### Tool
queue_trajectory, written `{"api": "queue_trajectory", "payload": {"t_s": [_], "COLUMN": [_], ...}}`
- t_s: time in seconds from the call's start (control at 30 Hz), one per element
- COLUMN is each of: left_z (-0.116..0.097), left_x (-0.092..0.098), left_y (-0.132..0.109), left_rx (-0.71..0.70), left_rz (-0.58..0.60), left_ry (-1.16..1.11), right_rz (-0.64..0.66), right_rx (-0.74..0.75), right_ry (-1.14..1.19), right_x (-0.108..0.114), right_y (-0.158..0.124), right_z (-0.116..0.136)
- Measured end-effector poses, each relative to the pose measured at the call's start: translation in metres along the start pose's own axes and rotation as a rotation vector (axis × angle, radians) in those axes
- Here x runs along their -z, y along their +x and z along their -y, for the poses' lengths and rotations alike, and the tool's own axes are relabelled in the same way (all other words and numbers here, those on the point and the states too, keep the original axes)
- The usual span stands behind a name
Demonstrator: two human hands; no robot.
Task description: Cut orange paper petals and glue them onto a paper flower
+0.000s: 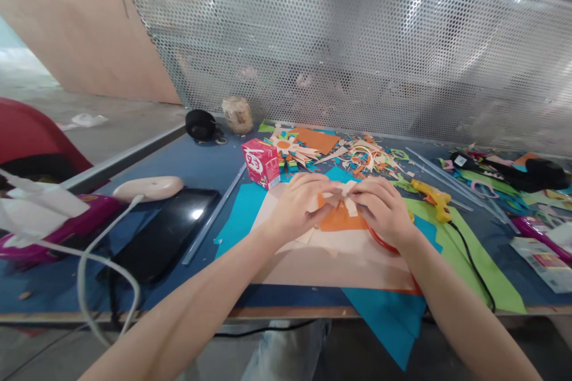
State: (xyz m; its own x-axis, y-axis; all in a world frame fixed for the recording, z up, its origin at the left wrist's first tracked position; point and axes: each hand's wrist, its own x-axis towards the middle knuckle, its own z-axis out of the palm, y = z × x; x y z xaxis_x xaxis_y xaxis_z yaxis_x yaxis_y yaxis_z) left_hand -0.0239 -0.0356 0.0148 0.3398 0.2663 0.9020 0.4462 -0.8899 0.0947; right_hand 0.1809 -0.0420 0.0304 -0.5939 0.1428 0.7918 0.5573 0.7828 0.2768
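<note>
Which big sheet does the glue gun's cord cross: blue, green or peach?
The green sheet: the cord runs across it, while the peach sheet and blue sheets lie left of the cord.

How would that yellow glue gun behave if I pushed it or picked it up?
The yellow glue gun will probably feel rigid, as it looks like hard plastic. The black cord running from it will likely tug along, perhaps dragging the green sheet beneath. Its angled shape suggests it would pivot rather than roll.
</note>
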Motion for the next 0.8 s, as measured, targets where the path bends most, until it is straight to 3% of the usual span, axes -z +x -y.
{"api": "queue_trajectory", "payload": {"t_s": [0.23,0.33,0.4,0.43,0.53,0.6,0.63,0.7,0.8], "left_z": [0.005,0.01,0.014,0.016,0.019,0.02,0.02,0.018,0.014], "left_x": [-0.003,-0.003,-0.002,-0.002,-0.002,-0.004,-0.004,-0.006,-0.006], "left_y": [-0.004,-0.006,-0.007,-0.008,-0.01,-0.01,-0.009,-0.008,-0.006], "left_rx": [0.057,0.051,0.027,0.013,-0.027,-0.058,-0.083,-0.13,-0.159], "left_rz": [0.021,0.014,0.006,0.009,0.036,0.042,0.044,0.044,0.037], "left_ry": [0.011,0.03,0.074,0.1,0.164,0.177,0.175,0.163,0.161], "right_rz": [-0.005,0.196,0.354,0.354,0.302,0.381,0.431,0.53,0.592], "right_rx": [-0.124,-0.289,-0.508,-0.607,-1.152,-1.583,-1.71,-1.871,-1.923], "right_ry": [0.183,0.156,0.032,-0.035,-0.418,-0.633,-0.659,-0.656,-0.638], "right_x": [-0.009,-0.006,0.003,0.009,0.028,0.038,0.041,0.042,0.037], "right_y": [-0.008,-0.007,-0.006,-0.007,-0.021,-0.036,-0.044,-0.059,-0.073], "right_z": [-0.003,-0.012,-0.026,-0.035,-0.067,-0.086,-0.093,-0.103,-0.111]}}
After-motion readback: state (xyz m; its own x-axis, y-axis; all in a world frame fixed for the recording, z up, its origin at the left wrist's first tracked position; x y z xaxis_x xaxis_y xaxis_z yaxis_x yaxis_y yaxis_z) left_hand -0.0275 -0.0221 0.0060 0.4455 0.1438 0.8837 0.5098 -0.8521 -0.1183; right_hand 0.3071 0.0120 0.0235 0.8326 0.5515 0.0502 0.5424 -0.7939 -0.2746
